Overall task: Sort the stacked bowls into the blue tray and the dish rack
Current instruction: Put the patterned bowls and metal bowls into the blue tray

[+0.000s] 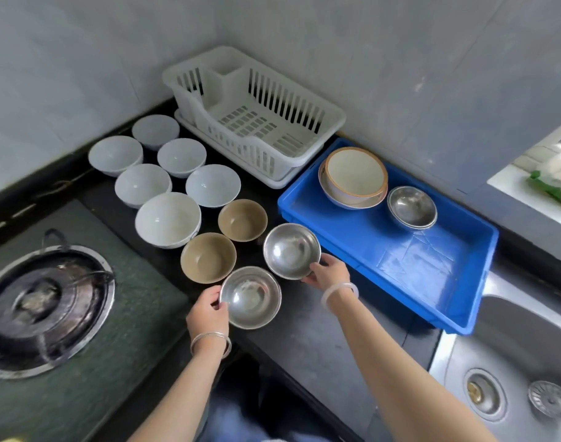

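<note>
My left hand (209,311) grips the left rim of a steel bowl (252,298) near the counter's front. My right hand (328,271) holds the lower right rim of a second steel bowl (291,250) just beyond it. Two brown bowls (208,256) (242,219) and several white bowls (167,218) stand singly on the dark counter to the left. The blue tray (416,260) on the right holds nested cream bowls (354,177) and stacked steel bowls (412,207) at its far end. The white dish rack (330,113) stands bare in the corner.
A gas stove burner (39,301) sits at the near left. A steel sink (515,378) with a drain strainer lies at the near right, past the tray. Tiled walls close off the back. A windowsill with a green-wrapped package (553,183) is at the far right.
</note>
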Demonstrator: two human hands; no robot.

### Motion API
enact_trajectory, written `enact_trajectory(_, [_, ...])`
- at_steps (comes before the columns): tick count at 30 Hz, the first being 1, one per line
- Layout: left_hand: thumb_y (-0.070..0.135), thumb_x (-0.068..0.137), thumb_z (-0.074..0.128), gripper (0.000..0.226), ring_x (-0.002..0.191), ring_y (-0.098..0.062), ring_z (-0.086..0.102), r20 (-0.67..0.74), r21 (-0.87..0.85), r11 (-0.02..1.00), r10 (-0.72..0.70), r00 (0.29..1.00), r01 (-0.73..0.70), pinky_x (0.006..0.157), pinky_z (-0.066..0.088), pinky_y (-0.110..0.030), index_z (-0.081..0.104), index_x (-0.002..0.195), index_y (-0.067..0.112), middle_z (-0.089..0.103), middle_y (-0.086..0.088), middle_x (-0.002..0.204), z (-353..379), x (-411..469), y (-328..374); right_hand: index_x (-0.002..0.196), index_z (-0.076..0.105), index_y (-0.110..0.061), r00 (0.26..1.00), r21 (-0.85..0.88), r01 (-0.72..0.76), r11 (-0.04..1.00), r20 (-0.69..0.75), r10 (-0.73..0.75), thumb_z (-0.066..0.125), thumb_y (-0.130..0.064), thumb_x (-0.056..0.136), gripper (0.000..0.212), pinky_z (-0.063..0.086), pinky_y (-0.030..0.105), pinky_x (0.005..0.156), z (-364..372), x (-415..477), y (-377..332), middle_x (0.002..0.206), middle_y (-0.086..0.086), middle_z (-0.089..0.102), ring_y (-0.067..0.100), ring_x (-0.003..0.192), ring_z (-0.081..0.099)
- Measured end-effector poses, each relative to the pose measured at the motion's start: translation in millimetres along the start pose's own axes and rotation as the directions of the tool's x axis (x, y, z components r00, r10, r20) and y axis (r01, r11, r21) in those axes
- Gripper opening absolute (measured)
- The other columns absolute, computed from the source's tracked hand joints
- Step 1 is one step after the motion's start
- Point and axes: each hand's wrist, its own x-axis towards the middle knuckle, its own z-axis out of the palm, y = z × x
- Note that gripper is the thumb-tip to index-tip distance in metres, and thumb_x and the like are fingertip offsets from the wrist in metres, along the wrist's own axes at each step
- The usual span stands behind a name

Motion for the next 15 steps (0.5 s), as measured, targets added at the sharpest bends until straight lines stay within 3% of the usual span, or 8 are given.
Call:
enact_trajectory(4, [0.000,0.081,0.060,0.029,0.081,-0.016,0.062,0.090,-0.049,0.999,0.020,0.996,-0.016,0.080,0.046,-0.025,0.067,0.106,0.014,0.071,-0.004,0.103,10.2,-1.8,1.5,0.098,0.068,-0.017,0.997,0.008,0.074,0.997,-0.013,-0.074,0.055,-0.003,0.086,0.023,0.055,0.017,0.056,-20.1,-18.6,-0.9,0.084,0.002,0.071,0.009,0.065,0.071])
enact_trajectory(6, [0.004,0.083,0.061,0.027,0.087,-0.018,0.065,0.160,-0.087,0.996,0.009,0.987,0.005,0.086,0.052,-0.033,0.066,0.107,0.014,0.071,-0.004,0.105,17.4,0.0,2.2,0.090,0.069,-0.021,0.995,-0.015,0.099,0.995,-0.002,-0.099,0.058,-0.005,0.087,0.019,0.056,0.017,0.056,-25.9,-28.1,0.4,0.079,-0.001,0.072,0.008,0.063,0.071])
enact_trajectory(8, [0.009,0.085,0.060,0.021,0.093,-0.021,0.066,0.222,-0.145,0.988,-0.025,0.975,0.058,0.089,0.053,-0.041,0.066,0.104,0.016,0.070,-0.006,0.105,23.4,3.1,4.4,0.090,0.069,-0.020,0.994,-0.079,0.113,0.990,-0.003,-0.113,0.060,-0.009,0.087,0.015,0.055,0.015,0.056,-27.9,-35.5,2.7,0.078,-0.002,0.072,0.007,0.062,0.071])
enact_trajectory(12, [0.016,0.093,0.047,0.019,0.092,-0.023,0.065,0.300,-0.295,0.934,-0.111,0.947,0.203,0.082,0.055,-0.034,0.065,0.094,0.021,0.067,-0.010,0.104,30.0,8.8,10.1,0.096,0.068,-0.018,0.992,-0.199,0.119,0.973,-0.016,-0.125,0.061,-0.012,0.087,0.012,0.051,0.011,0.050,-23.6,-40.6,13.4,0.085,-0.002,0.070,0.005,0.056,0.069])
enact_trajectory(15, [0.021,0.094,0.044,0.024,0.096,-0.026,0.064,0.328,-0.326,0.905,-0.164,0.931,0.274,0.083,0.055,-0.038,0.065,0.103,0.014,0.066,-0.011,0.105,31.7,12.8,11.1,0.100,0.068,-0.014,0.992,-0.272,0.116,0.955,-0.019,-0.126,0.060,-0.012,0.087,0.015,0.054,0.014,0.053,-17.5,-39.8,20.3,0.088,0.000,0.069,0.007,0.059,0.069])
